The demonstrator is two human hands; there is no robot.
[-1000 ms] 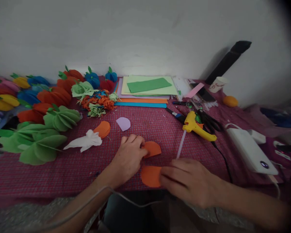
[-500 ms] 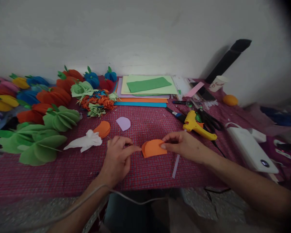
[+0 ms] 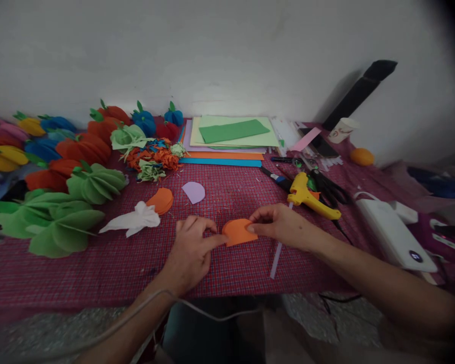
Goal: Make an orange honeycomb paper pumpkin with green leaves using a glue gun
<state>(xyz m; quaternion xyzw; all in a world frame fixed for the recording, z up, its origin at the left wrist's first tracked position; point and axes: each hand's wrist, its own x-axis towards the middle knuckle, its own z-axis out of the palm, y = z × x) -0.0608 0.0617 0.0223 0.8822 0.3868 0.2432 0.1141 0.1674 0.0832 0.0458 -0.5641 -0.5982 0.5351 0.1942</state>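
Just below the centre of the frame, the orange paper pieces (image 3: 239, 233) were stacked nearly flush, curved edges toward the top and straight edges toward the bottom. The right hand (image 3: 253, 223) pinched them at their right end between thumb and fingers. The left hand (image 3: 224, 238) had a fingertip against their lower left edge; whether it also gripped them could not be told. A narrow lilac strip (image 3: 276, 261) lay on the checked surface (image 3: 235, 278) below the right hand, and a yellow glue gun (image 3: 313, 198) rested at centre right.
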